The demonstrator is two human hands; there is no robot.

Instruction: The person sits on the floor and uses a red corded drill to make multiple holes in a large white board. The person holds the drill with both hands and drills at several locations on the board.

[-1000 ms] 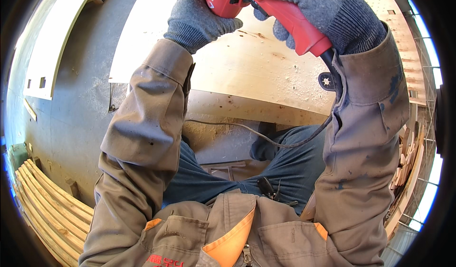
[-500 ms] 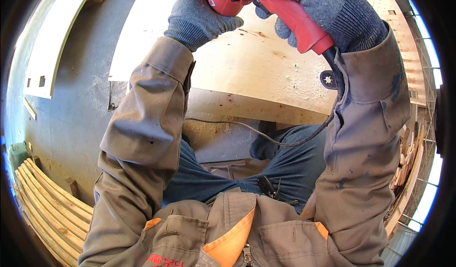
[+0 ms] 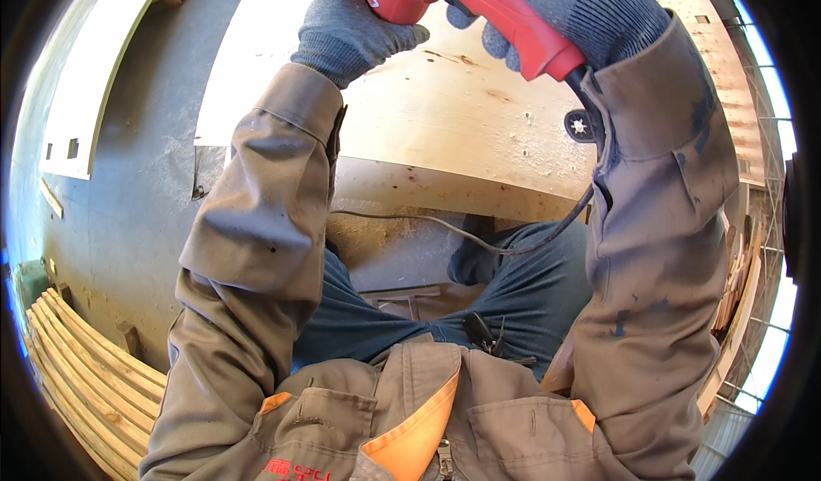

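Note:
Both my gloved hands are on a red corded drill (image 3: 522,28) at the top of the view. My right hand (image 3: 569,6) wraps round its handle, with fingertips showing below the grip. My left hand (image 3: 351,32) closes on the rounded body, thumb pointing right. The drill's front end is out of view. Below the tool lies a pale plywood sheet (image 3: 410,118), with wood shavings (image 3: 534,147) scattered over its right part. From the handle a black cord (image 3: 547,243) runs down past my right sleeve, with a black rubber holder (image 3: 581,126) on it.
Another pale board (image 3: 94,70) with small square cutouts lies at the far left. Several long wooden strips (image 3: 94,370) are stacked at the lower left. More wood pieces (image 3: 740,284) stand at the right edge. The cord crosses above my knees (image 3: 513,310).
The drill and my right hand have shifted slightly left and up, carrying the cord and its holder along. My left hand has moved a little with them. Both grips stay the same.

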